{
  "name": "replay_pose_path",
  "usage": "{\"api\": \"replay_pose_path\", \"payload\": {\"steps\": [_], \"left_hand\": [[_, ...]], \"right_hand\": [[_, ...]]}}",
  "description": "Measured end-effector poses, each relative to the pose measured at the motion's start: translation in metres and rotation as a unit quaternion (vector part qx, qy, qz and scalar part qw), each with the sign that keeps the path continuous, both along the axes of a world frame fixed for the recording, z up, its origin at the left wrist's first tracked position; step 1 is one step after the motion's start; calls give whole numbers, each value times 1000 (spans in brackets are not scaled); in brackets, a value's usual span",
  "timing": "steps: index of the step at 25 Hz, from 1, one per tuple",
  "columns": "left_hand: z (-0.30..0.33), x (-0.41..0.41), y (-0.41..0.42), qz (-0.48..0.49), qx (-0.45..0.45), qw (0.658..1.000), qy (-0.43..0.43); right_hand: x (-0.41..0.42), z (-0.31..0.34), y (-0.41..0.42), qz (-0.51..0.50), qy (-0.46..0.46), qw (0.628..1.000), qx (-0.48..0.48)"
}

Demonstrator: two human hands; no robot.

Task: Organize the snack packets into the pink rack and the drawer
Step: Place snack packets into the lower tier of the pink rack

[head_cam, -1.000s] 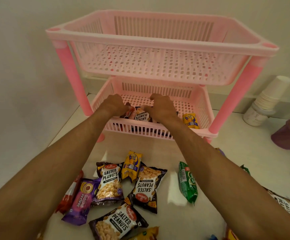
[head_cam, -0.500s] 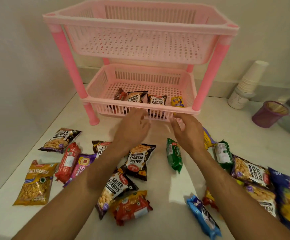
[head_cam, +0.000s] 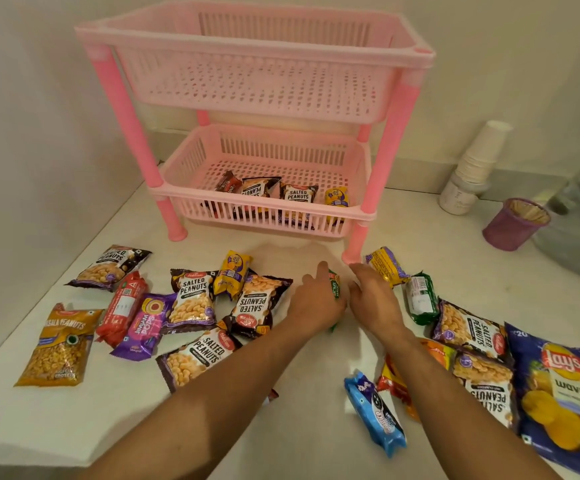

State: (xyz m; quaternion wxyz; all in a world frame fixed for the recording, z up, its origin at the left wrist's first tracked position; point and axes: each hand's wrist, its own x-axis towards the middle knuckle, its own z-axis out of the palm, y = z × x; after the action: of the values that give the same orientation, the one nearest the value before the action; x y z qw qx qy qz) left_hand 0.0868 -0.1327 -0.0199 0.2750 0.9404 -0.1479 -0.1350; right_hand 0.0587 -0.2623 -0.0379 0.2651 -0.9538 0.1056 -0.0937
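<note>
Covering a green packet (head_cam: 334, 289) at frame centre on the table (head_cam: 302, 427): left hand (head_cam: 318, 303), apparently gripping; right hand (head_cam: 373, 299) relaxed, empty. Light, crinkly, slippery; pinch mid-body.

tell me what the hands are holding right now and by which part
The left hand lies over a green packet, apparently closing on its middle; the grip is mostly hidden. The right hand holds nothing.

Pretty plain here: both forearms were bare all the way in from the 6 o'clock edge, no sleeves showing. The left hand (head_cam: 318, 301) and right hand (head_cam: 373, 299) had no gloves, rings or watch visible.
</note>
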Motion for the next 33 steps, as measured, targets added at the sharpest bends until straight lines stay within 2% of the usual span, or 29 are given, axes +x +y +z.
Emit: {"api": "replay_pose_path", "payload": {"steps": [5, 8, 11, 14, 19, 25, 29, 33], "left_hand": [[18, 12, 18, 45, -68, 993, 90], [41, 25, 48, 70, -134, 983, 105], [71, 39, 80, 60, -180, 976, 102], [101, 58, 109, 57, -266, 957, 100], [131, 119, 139, 151, -290, 945, 28], [146, 212, 158, 218, -218, 951, 2], [141, 262, 162, 206, -70, 976, -9], [122, 285, 160, 182, 57, 981, 20]], "right_hand": [[4, -6, 5, 19, 5, 999, -28], [8, -17, 15, 36, 29, 997, -57], [18, -26, 24, 42, 49, 994, -91], [27, -33, 30, 47, 46, 991, -117], [37, -39, 30, 43, 34, 991, -126], [41, -44, 28, 46, 41, 990, -130], [43, -47, 28, 29, 44, 990, -127], [41, -47, 28, 17, 27, 988, -151]]}}
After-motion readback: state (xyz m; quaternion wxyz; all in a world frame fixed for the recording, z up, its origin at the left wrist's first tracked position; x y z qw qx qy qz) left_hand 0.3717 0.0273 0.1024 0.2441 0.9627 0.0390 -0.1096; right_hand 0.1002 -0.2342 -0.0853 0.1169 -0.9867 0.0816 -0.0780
